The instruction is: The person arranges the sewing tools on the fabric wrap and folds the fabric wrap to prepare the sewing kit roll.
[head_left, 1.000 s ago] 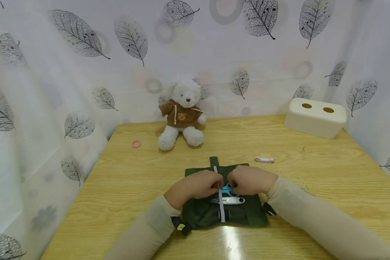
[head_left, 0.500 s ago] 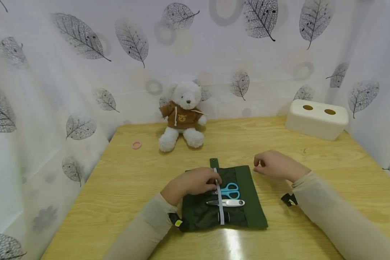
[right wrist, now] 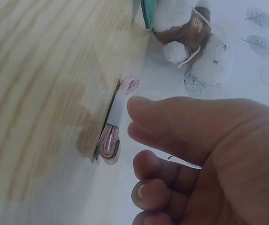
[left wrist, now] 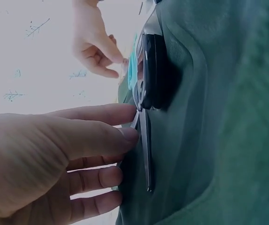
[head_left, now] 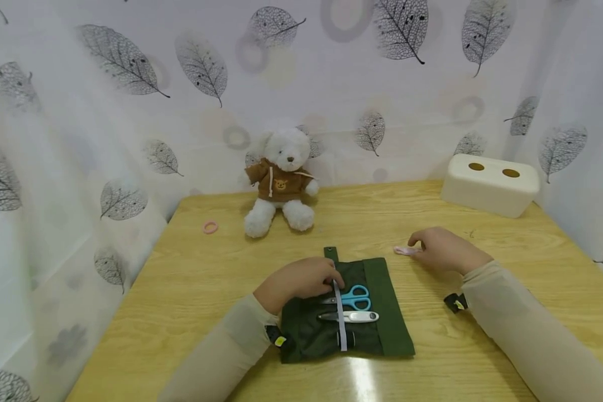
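A dark green fabric tool roll lies unfolded on the table. Its white elastic strap crosses blue-handled scissors, a white-handled cutter with a dark blade and a black spool. My left hand pinches the strap near its far end between thumb and forefinger. To the right of the roll, my right hand hovers at a pink folded tape bundle. In the right wrist view, thumb and fingertips are loosely bent just beside the bundle's white paper band, a small gap showing.
A white teddy bear in a brown hoodie sits at the back of the wooden table. Left of it lies a pink ring. A cream box with two round holes stands at the back right, before a leaf-print curtain.
My right hand has left the scissors handles and moved right to the pink tape bundle. My left hand stays at the strap.
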Available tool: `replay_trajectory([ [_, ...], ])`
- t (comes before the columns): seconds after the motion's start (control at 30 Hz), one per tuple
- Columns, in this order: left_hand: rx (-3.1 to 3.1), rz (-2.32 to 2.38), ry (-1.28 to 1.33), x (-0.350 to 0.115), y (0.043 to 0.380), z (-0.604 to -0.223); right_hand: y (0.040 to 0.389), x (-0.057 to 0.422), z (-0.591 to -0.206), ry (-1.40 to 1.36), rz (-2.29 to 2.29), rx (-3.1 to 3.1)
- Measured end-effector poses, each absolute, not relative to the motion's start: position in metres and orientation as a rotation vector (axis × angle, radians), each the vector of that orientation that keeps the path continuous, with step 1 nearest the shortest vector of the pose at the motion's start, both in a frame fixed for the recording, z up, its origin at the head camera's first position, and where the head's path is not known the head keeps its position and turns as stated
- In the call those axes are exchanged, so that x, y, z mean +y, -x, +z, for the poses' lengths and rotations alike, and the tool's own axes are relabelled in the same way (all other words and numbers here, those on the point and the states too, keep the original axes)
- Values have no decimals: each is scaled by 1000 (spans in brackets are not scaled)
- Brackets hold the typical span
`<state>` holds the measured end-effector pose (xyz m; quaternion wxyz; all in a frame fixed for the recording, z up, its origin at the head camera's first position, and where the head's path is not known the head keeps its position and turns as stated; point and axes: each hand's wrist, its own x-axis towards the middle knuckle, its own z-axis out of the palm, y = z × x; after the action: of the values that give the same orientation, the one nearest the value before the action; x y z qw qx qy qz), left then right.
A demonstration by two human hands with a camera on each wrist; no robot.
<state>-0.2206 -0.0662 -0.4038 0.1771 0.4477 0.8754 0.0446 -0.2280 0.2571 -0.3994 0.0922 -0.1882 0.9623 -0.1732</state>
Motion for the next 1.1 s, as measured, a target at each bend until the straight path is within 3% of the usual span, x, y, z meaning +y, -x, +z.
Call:
replay_trajectory([
  [0.6,2517,99,-1267,-65,216,-409,228,252,-403,586,-564,2794],
  [1.1,2544,187,-1216,-64,213,-414,210,220,-380,774,-675,2755],
])
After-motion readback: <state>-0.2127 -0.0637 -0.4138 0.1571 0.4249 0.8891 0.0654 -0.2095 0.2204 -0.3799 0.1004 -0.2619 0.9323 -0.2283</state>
